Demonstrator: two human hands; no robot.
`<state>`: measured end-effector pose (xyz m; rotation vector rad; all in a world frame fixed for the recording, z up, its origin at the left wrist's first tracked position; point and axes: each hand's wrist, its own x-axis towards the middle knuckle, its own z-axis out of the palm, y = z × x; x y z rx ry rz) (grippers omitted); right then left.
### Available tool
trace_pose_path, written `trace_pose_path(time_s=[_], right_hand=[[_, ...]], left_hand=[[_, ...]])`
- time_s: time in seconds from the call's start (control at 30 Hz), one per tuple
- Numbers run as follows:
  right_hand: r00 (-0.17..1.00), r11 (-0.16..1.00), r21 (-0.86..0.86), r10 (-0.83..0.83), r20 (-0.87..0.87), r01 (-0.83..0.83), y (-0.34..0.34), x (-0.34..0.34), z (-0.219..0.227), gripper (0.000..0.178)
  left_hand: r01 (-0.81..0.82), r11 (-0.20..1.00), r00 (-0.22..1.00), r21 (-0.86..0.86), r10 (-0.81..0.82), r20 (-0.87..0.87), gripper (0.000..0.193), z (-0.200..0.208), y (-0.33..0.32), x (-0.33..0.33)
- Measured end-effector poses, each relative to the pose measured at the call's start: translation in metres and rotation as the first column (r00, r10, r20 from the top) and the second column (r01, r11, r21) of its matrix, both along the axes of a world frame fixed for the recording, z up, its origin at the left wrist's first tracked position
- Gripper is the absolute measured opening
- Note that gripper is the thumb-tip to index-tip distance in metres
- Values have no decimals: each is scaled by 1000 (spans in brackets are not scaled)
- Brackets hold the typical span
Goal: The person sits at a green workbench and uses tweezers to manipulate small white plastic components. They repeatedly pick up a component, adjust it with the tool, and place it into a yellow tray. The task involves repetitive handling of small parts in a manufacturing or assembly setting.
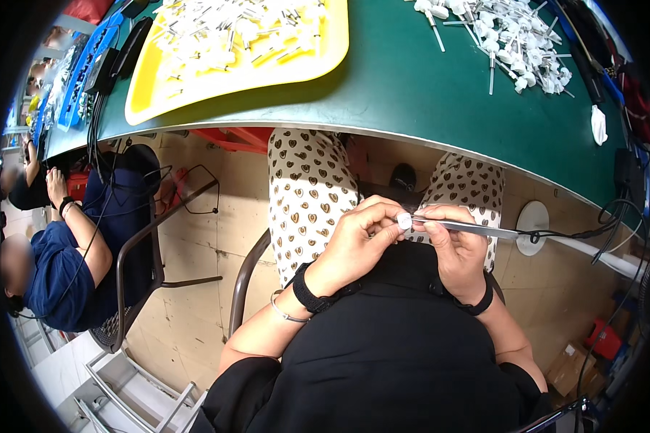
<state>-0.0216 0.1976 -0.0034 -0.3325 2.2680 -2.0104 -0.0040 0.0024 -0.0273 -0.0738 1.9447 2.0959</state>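
Observation:
Above my lap, my left hand (355, 244) is closed, pinching a small round white plastic part (404, 220) between thumb and fingertips. Facing it, my right hand (456, 252) is closed round a pair of metal tweezers (480, 229). The tweezers' thin tips point left and reach the white part; whether they grip it I cannot tell. Their broad end sticks out to the right past my fingers. Both hands are just below the front edge of the green table (390, 94).
A yellow tray (224, 90) with many white parts on metal pins stands at the table's left. A heap of similar white parts (516, 47) lies at the right. Black cables (610, 224) hang at the right edge. Another person (68, 274) sits at the left.

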Motion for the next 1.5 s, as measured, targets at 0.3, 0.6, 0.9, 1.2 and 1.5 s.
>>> trace_pose_path(time_s=[0.3,0.6,0.9,1.2,1.5], right_hand=[[1000,1000,21,-8,-18,8,1,1,1,13],[1000,999,32,-7,-18,7,2,1,0,12],[982,982,61,177,63,-181,4,-11,-1,17],[968,970,128,186,168,-208,4,-10,-6,17],[951,920,276,305,-55,-279,4,-13,-1,12]], left_hand=[[-9,1000,1000,-23,9,-29,12,-2,1,1],[-27,999,998,-28,26,-54,12,-4,0,2],[29,993,998,117,-34,46,15,2,-10,-1],[-14,874,974,486,-99,205,23,15,-13,-1],[-81,808,933,584,-146,330,14,10,-14,-4]])
